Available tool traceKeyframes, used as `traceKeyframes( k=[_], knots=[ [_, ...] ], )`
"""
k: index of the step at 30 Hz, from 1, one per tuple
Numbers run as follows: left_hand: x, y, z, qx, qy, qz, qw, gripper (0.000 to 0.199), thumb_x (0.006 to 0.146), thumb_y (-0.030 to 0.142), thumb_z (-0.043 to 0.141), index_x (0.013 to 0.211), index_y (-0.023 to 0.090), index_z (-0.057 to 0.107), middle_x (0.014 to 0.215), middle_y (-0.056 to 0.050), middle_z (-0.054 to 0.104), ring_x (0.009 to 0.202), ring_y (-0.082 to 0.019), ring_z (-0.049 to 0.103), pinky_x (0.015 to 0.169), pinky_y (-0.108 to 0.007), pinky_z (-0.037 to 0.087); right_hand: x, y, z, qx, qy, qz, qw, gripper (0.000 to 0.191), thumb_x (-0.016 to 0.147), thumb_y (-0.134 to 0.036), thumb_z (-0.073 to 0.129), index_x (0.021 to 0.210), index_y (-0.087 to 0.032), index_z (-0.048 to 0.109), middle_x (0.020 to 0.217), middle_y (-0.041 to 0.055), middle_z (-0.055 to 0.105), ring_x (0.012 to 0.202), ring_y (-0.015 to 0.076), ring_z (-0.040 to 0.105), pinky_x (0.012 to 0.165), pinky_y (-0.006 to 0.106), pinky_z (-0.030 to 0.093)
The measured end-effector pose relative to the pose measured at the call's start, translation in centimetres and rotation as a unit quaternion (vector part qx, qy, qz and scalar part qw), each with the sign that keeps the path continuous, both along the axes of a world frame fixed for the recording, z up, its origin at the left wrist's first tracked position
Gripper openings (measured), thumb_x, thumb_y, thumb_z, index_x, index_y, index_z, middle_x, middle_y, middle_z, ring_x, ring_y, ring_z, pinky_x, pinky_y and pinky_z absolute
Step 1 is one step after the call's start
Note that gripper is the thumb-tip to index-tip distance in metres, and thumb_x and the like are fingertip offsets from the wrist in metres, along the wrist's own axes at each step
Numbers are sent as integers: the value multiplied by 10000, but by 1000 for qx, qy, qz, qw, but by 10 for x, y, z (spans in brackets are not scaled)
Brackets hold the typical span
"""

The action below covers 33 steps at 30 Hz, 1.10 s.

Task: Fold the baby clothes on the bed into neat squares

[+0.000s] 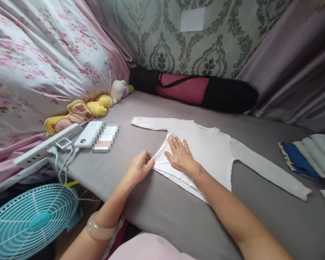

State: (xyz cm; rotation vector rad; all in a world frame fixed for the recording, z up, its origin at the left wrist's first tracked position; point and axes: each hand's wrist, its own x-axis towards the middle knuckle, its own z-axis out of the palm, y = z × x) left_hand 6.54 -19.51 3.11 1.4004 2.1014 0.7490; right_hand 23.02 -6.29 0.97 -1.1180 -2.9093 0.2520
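A small white long-sleeved shirt [208, 148] lies spread on a grey sheet, its neckline away from me and both sleeves stretched out sideways. My left hand [139, 166] pinches the shirt's lower left corner between thumb and fingers, and the side edge looks pulled taut there. Flat on the left part of the shirt's body rests my right hand [179, 153], fingers extended toward the left armpit. Part of the hem is hidden behind my right forearm. A pale bangle circles my left forearm.
Left are a power strip [47, 146] with cables, a white power bank [90, 134], a blurred-out phone-shaped object [105, 138] and plush toys [100, 104]. A blue fan [34, 220] stands below the bed edge. Folded clothes [303, 159] lie right; a black-and-pink bag [184, 88] lies along the wall.
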Motion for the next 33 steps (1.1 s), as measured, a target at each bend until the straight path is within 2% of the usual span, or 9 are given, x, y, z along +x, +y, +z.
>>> traceKeyframes(
  k=[9, 14, 18, 22, 25, 27, 29, 31, 33],
  knots=[
    [-3, -7, -3, 31, -42, 25, 998, 214, 790, 372, 517, 914, 204, 563, 655, 44, 565, 635, -139, 546, 641, -255, 402, -5, -28, 15, -69, -23, 30, 997, 692, 980, -455, 163, 1522, -29, 117, 1588, 130, 32, 1465, 243, -11, 1173, 500, -6],
    [-4, -8, -3, 35, -44, 13, 998, 237, 810, 372, 486, 930, 189, 576, 656, 35, 567, 639, -140, 550, 637, -253, 407, -1, -68, 25, -132, 0, 84, 988, 680, 991, -457, 159, 1519, -28, 142, 1586, 142, 55, 1464, 249, -1, 1179, 491, -1],
    [-6, -9, 0, 14, -7, -23, 1000, 223, 829, 348, 462, 941, 194, 578, 635, 35, 567, 623, -143, 546, 637, -256, 408, 20, -106, 44, -183, 46, 143, 972, 650, 999, -437, 221, 1510, -36, 204, 1583, 140, 99, 1464, 241, 23, 1191, 446, 7],
    [-6, 2, 4, 35, 119, -108, 986, 186, 836, 297, 467, 926, 189, 591, 729, -20, 602, 725, -183, 574, 705, -294, 437, 53, -110, 65, -287, 107, 217, 927, 538, 1012, -417, 216, 1465, -179, 382, 1531, 43, 334, 1419, 162, 264, 1184, 336, 165],
    [6, 27, 6, 137, 197, -186, 953, 236, 891, 321, 444, 1010, 185, 597, 947, -90, 629, 916, -224, 586, 837, -346, 453, 80, -73, 60, -240, 167, 106, 950, 499, 1008, -406, 238, 1396, -213, 486, 1465, 17, 450, 1361, 148, 380, 1137, 298, 283],
    [22, 48, 4, 180, 193, -271, 926, 310, 943, 354, 389, 1122, 185, 577, 1133, -124, 619, 1079, -239, 565, 940, -373, 434, 99, -37, 47, -123, 155, -39, 980, 514, 989, -406, 289, 1409, -171, 470, 1505, 71, 380, 1413, 201, 284, 1166, 377, 223],
    [40, 65, -2, 175, 184, -356, 899, 398, 965, 382, 363, 1253, 162, 528, 1341, -158, 534, 1283, -262, 457, 1060, -411, 360, 117, -6, 31, -46, 94, -146, 984, 566, 986, -396, 279, 1461, -103, 374, 1558, 123, 242, 1452, 232, 153, 1182, 428, 142],
    [53, 76, -10, 135, 199, -406, 882, 506, 971, 439, 346, 1367, 143, 453, 1487, -173, 388, 1415, -295, 286, 1140, -468, 245, 132, 8, 17, -34, 38, -173, 984, 602, 987, -403, 264, 1487, -70, 302, 1575, 147, 165, 1460, 240, 90, 1184, 440, 105],
    [58, 78, -17, 95, 218, -430, 871, 590, 971, 506, 315, 1445, 159, 370, 1551, -162, 272, 1454, -305, 175, 1162, -504, 166, 140, 4, 9, -35, 9, -160, 986, 632, 987, -439, 257, 1506, -80, 247, 1580, 148, 135, 1462, 237, 62, 1184, 455, 72]
  ],
)
